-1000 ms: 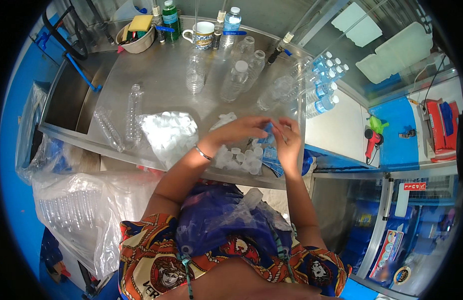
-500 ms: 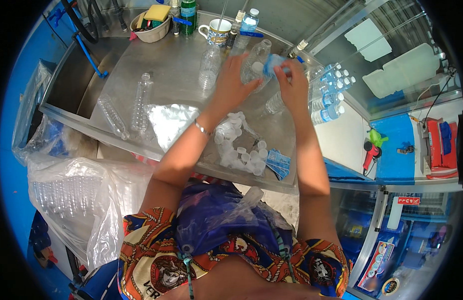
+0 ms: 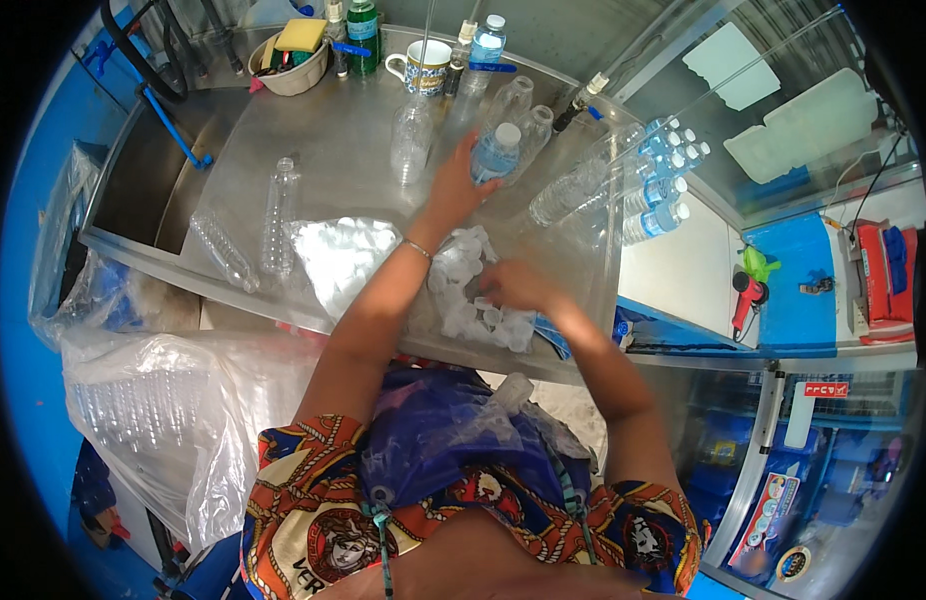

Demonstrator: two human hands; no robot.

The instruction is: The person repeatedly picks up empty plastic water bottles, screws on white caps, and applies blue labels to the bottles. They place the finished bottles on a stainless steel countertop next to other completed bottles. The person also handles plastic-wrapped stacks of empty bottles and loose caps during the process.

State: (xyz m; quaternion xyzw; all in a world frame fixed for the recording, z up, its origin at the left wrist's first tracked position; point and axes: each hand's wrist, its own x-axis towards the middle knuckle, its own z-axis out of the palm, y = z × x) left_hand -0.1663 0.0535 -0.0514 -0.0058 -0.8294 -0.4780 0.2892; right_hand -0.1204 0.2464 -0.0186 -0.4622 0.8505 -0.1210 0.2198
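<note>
Your left hand (image 3: pixel 455 188) grips a clear, blue-labelled, white-capped plastic bottle (image 3: pixel 497 152) at upper centre, while your right hand (image 3: pixel 523 286), finger closure unclear, is at small translucent plastic caps (image 3: pixel 480 326) mid-frame.

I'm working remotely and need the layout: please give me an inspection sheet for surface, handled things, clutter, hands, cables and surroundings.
Surface: metal counter, sink at left.
Handled things: capped blue-labelled bottle; pile of small translucent pieces.
Clutter: bowl with yellow sponge; patterned mug.
Hands: left hand around the bottle; right hand at the pile, grip unclear.
Cables: dark cable, far right.
Surroundings: capped bottles right of the counter; plastic-wrapped bottles lower left.
</note>
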